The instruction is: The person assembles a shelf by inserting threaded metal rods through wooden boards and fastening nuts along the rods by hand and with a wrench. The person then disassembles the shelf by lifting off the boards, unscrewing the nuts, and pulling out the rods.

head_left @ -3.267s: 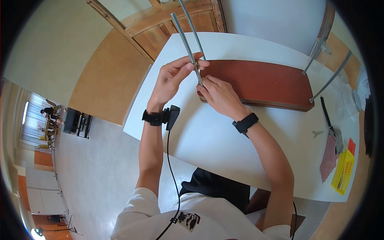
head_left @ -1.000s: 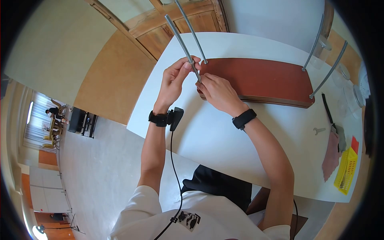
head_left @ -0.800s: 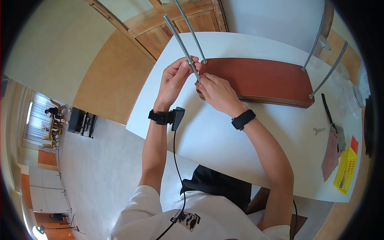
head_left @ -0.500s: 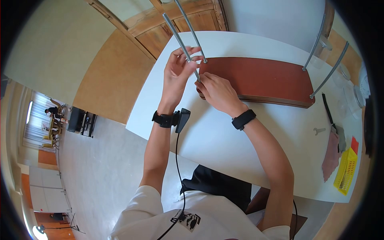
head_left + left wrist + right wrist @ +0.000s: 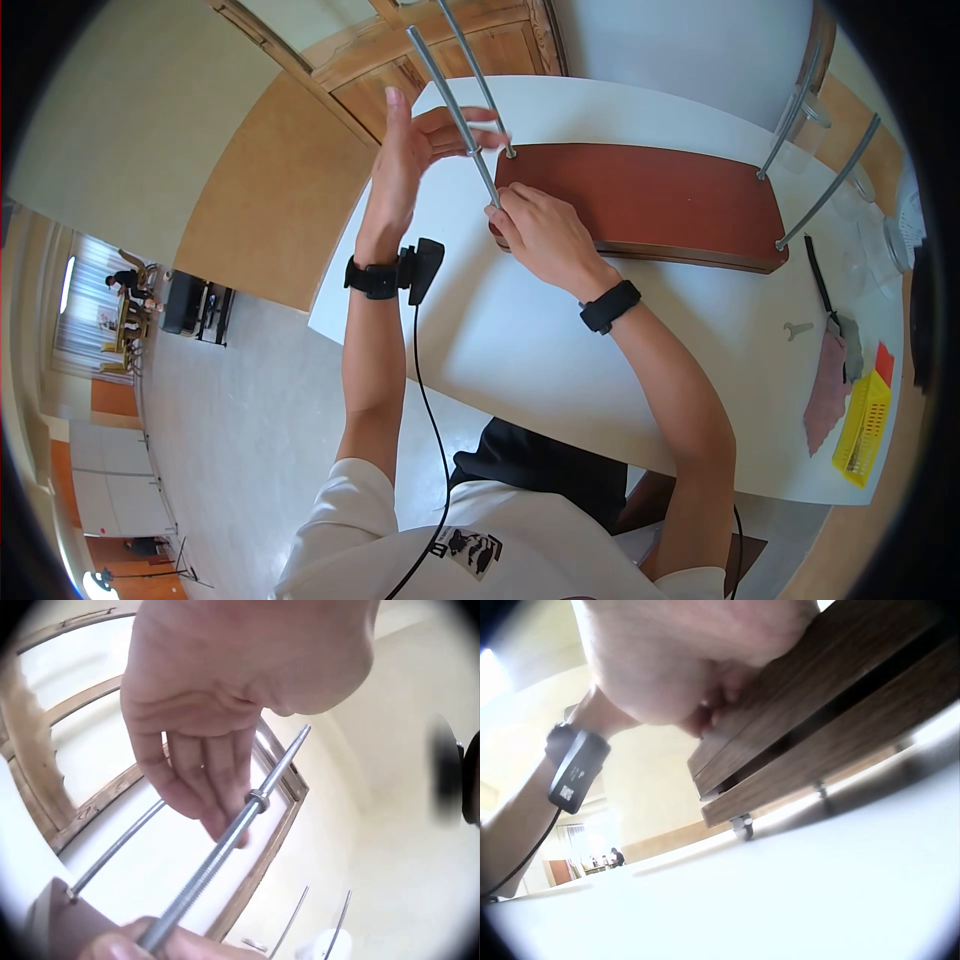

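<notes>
A threaded metal rod (image 5: 440, 75) stands tilted at the near left corner of a reddish-brown board (image 5: 650, 205). Part way up the rod sits a nut (image 5: 257, 800). My left hand (image 5: 402, 160) is beside the rod, thumb raised and fingers stretched out behind it, level with the nut. Thumb and fingers of my right hand (image 5: 548, 232) pinch the rod's lower end, right at the board's corner, and hide its foot. From the right wrist view, a second board (image 5: 817, 765) lies under the first across a narrow gap, with casters (image 5: 742, 826) beneath.
Another rod (image 5: 475, 60) rises from the far left corner, and two more stand at the right end. On the white table (image 5: 560, 330) lie a wrench (image 5: 797, 330), a black-handled tool (image 5: 818, 275), a pinkish cloth (image 5: 826, 390) and a yellow basket (image 5: 862, 430). Clear jars (image 5: 893, 240) stand far right.
My left fingers, earlier pinching the rod at the nut, have let go and spread, and the hand has moved left. My right hand keeps its pinch low on the rod.
</notes>
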### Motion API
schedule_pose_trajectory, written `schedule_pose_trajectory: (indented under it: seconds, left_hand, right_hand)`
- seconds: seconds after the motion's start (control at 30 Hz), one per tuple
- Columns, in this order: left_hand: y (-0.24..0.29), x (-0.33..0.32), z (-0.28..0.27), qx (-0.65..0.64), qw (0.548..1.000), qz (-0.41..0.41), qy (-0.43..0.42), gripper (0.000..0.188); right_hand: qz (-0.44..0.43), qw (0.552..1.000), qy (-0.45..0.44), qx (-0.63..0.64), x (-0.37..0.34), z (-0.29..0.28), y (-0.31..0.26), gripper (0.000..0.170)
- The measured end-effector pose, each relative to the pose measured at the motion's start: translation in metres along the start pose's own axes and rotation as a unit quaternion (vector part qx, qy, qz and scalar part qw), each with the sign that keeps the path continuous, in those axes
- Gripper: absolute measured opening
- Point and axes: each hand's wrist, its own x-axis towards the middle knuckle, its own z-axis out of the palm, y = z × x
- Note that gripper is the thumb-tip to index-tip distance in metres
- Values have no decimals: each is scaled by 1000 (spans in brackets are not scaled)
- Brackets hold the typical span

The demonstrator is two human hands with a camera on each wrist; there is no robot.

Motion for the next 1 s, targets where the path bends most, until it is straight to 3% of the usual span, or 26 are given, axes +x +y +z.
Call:
schedule_pose_trajectory:
  seconds: [0.07, 0.13, 0.27, 0.33, 0.37, 0.43, 0.6, 0.67, 0.7, 0.73, 0.77, 0.8, 0.83, 0.93, 1.0]
  left_hand:
    - [-1, 12, -20, 22, 1000, -9, 11, 87]
    - [-2, 26, -39, 208, 961, -20, 179, 100]
    - [10, 49, -40, 218, 956, 58, 186, 102]
    - [15, 55, -8, 95, 989, 96, 63, 103]
    - [10, 51, -8, 92, 989, 96, 67, 103]
    - [-2, 45, -8, 20, 992, 26, -119, 107]
    - [-23, 63, -69, 93, 989, 3, -114, 113]
    - [-31, 76, -98, -49, 980, 33, -189, 82]
    - [-28, 73, -101, -63, 980, -8, -188, 91]
    - [-11, 60, -74, -65, 981, -8, -185, 91]
    - [7, 44, -34, -77, 991, -10, -111, 92]
    - [14, 36, -14, -89, 995, -11, -38, 92]
    - [12, 35, -15, -91, 995, -11, -34, 92]
    - [-4, 45, -44, -35, 998, 26, -51, 94]
    - [-22, 73, -117, -42, 982, -58, -173, 97]
  right_hand:
    - [0, 1000, 0, -17, 1, -1, -2, 31]
    - [10, 1000, -3, -21, 2, -2, -3, 31]
    - [9, 1000, 3, -20, 3, 0, -2, 30]
    - [14, 999, -13, -28, 4, -2, -3, 26]
    - [19, 999, -26, -35, 5, -3, -4, 22]
    - [25, 999, -33, -34, 6, -5, -7, 22]
    - [15, 999, -16, -28, 7, -2, -5, 23]
    - [22, 999, -13, -22, 8, -2, -4, 24]
    - [21, 999, -17, -22, 9, -3, -5, 24]
    - [24, 999, -20, -22, 10, -4, -6, 24]
    - [28, 999, -25, -22, 10, -4, -7, 24]
    - [27, 999, -28, -22, 11, -4, -7, 24]
    - [30, 999, -30, -24, 11, -4, -8, 24]
    - [24, 999, -27, -29, 11, -2, -9, 24]
    - [17, 999, -19, -31, 10, -1, -8, 24]
